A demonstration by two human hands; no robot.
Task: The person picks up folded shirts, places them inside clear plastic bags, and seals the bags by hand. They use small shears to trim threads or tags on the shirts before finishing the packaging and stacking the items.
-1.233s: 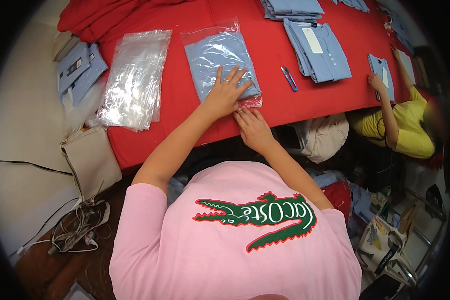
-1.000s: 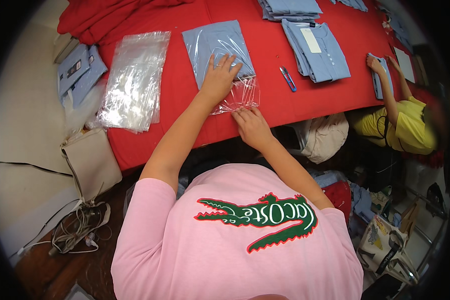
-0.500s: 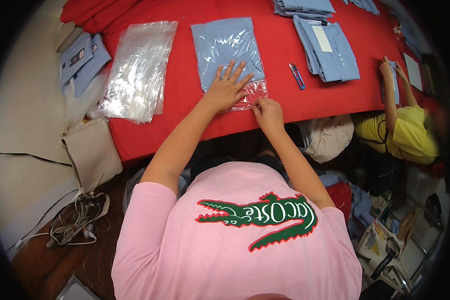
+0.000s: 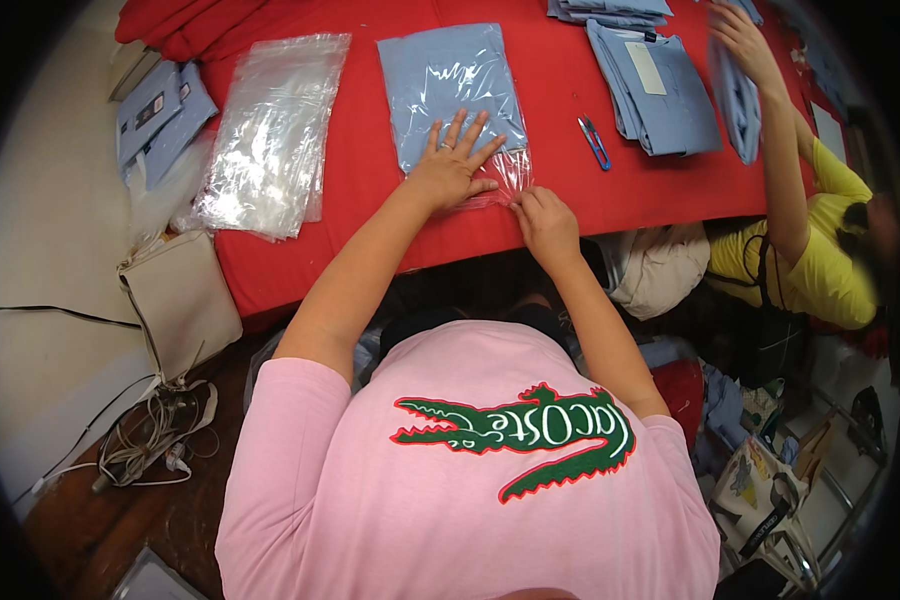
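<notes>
Our left hand [image 4: 448,172] lies flat, fingers [image 4: 457,132] spread wide; our right hand [image 4: 542,222] pinches closed, both forearms reaching forward.

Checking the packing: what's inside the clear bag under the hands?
A folded light-blue garment fills the clear bag. The left hand covers its near end; the right hand pinches the bag's flap.

A single head-worn fisheye view looks steeply down from above the person's pink-shirted back, facing forward over the red table [image 4: 570,90]. The shirt fills the near lower frame; the left hand [image 4: 450,170] and right hand [image 4: 542,222] sit mid-frame at arm's reach. Straight edges bow toward the dark circular rim. A co-worker's hand [image 4: 742,40] enters at upper right.
</notes>
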